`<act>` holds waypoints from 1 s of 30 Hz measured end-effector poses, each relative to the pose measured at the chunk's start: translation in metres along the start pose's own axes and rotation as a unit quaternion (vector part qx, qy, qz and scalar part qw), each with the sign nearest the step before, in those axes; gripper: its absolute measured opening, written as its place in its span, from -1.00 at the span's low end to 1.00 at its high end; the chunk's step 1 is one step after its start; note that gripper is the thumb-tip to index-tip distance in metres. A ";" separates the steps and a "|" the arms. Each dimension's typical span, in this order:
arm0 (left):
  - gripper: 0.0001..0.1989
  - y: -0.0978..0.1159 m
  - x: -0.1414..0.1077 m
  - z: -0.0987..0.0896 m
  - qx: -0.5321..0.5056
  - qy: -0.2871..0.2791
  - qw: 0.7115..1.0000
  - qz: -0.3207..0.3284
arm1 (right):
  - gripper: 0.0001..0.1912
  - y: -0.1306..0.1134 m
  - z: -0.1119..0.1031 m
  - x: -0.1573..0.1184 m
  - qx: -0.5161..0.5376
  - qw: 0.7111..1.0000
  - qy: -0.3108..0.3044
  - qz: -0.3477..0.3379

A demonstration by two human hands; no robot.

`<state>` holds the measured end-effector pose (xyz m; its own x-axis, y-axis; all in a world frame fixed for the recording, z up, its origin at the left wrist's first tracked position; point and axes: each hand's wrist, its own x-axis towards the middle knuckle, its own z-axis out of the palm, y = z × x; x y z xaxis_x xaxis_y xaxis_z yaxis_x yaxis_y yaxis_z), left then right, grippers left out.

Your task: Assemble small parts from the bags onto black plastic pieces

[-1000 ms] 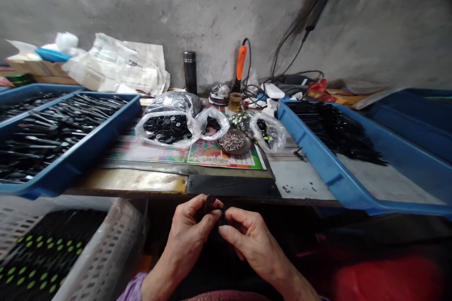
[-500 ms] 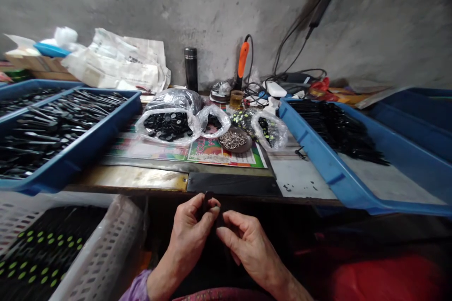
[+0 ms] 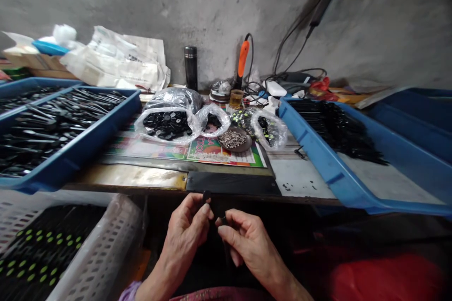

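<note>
In front of the table edge, my left hand (image 3: pixel 187 230) is closed, pinching a small black disc (image 3: pixel 206 195) between thumb and forefinger. A little to its right, my right hand (image 3: pixel 249 240) is closed round a dark, slim black part (image 3: pixel 223 219), whose lower length is lost against the dark background. A narrow gap separates the two hands. Beyond them on the table lie an open plastic bag of black discs (image 3: pixel 167 124), a smaller bag of black pieces (image 3: pixel 213 122), a round dish of small metal screws or pins (image 3: pixel 233 139) and a bag of black-and-green pieces (image 3: pixel 267 129).
Blue trays of black parts stand at left (image 3: pixel 132 106) and right (image 3: pixel 328 169). Lower left is a white perforated basket (image 3: pixel 102 244) of black parts with green ovals. An orange-handled tool (image 3: pixel 243 59), a glass of amber liquid (image 3: pixel 236 99) and a black flask (image 3: pixel 191 68) stand behind.
My hands have moved apart slightly, the left one shifting left. The black disc in my left hand now shows more clearly, away from the part in my right hand.
</note>
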<state>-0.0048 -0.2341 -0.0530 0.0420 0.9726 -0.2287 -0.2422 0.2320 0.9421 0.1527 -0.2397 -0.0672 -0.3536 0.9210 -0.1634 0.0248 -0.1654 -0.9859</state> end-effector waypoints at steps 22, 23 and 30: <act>-0.67 0.003 -0.009 0.005 0.053 -0.033 0.998 0.006 | -0.62 -0.006 0.000 -0.002 0.037 0.998 0.021 -0.047; -0.67 0.003 -0.008 0.005 0.053 -0.034 0.998 0.005 | -0.62 -0.006 0.000 -0.002 0.036 0.998 0.023 -0.049; -0.68 -0.002 -0.007 0.004 0.050 -0.025 0.998 0.011 | -0.60 0.005 -0.001 -0.002 0.048 0.995 0.036 -0.075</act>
<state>-0.0003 -0.2416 -0.0523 0.0870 0.9766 -0.1964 -0.1466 0.2076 0.9672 0.1539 -0.2417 -0.0722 -0.2791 0.9601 -0.0201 -0.1140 -0.0539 -0.9920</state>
